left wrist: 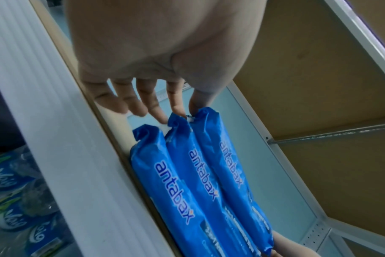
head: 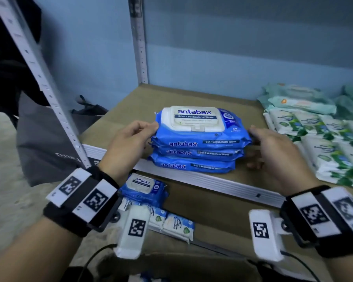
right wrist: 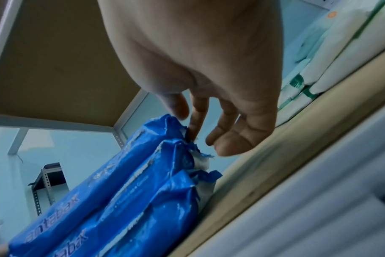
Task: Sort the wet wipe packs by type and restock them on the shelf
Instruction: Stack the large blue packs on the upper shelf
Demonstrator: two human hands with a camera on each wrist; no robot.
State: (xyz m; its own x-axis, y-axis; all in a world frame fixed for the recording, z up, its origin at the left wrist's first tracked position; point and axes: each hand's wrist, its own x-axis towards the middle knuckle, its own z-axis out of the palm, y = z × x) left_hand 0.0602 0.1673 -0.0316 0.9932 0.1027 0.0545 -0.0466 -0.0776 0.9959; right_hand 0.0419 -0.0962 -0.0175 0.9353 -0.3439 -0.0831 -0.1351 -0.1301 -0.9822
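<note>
Wall [head: 232,47]: pale blue, plain, with a horizontal change of tone across its upper part.
Floor [head: 6,190]: grey, speckled.
Grey bag [head: 47,143]: slumped on the floor, with white lettering on its lower side and dark straps [head: 84,100] at its far end.
Dark fabric [head: 6,37]: above the bag, in the top left corner of the head view.
Wrapped bottles [left wrist: 15,200]: blue-and-green labels under clear film, at the lower left of the left wrist view.
Second slotted-angle rack [right wrist: 46,182]: dark top, standing far off against the wall.

The packs [head: 198,139] are bright blue with white lids, the wipes [head: 322,139] white with green leaf print.
</note>
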